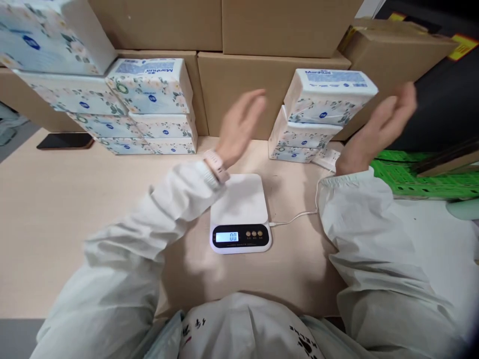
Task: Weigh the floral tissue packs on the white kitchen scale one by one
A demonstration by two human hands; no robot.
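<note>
A white scale [239, 204] lies in the middle of the table, its lit display reading 0.0. Above and behind it my left hand [241, 127] hangs in the air, fingers stretched out and holding nothing. My right hand [379, 129] is raised beside the right stack of tissue packs [324, 107], with its fingers extended, slightly blurred, and nothing in them. That stack is three packs high. On the left stand more tissue packs [149, 94] with a floral print, piled in columns against the boxes.
Cardboard boxes [235, 94] form a wall behind the packs. A dark phone [65, 141] lies at the left. A white cable [299, 215] runs from the scale's right side. A green crate [407, 174] is at the right.
</note>
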